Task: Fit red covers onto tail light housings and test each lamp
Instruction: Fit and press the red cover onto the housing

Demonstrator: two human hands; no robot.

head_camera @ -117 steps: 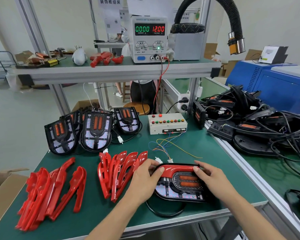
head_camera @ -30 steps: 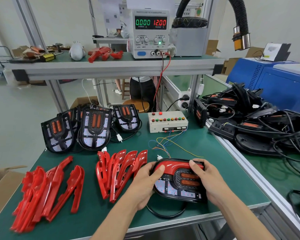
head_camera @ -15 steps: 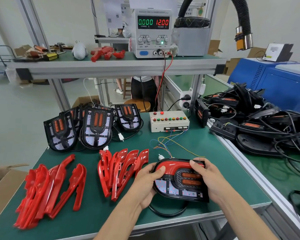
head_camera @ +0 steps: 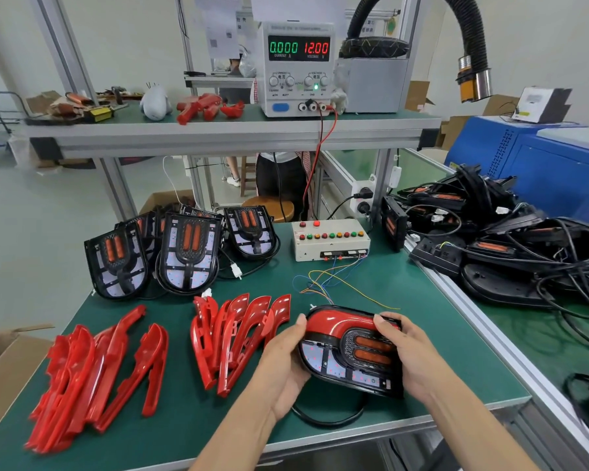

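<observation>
Green matting covers the counter (head_camera: 405,300) where a person holds a black plastic tail light housing (head_camera: 349,365) tipped up off the surface at the near edge, its back raised towards the camera; half a second ago it lay flatter and closer to the mat. A glossy red curved cover (head_camera: 334,322) now sits along the housing's upper edge, and the lift suggests the fitting step is about finished, with the plug-in test at the beige button box (head_camera: 330,239) likely next. The supply on the shelf (head_camera: 298,68) reads zero current, so no lamp is drawing power yet.

The left hand (head_camera: 283,362) cups the housing's left end, thumb pressed on the red cover's corner and fingers curled underneath. The right hand (head_camera: 405,355) grips the right end, fingers wrapped over the top edge onto the cover. The housing's black cable (head_camera: 323,418) loops on the mat just below.

Two heaps of loose red covers (head_camera: 238,338) lie to the left, and bare housings (head_camera: 187,256) stand propped behind them.
</observation>
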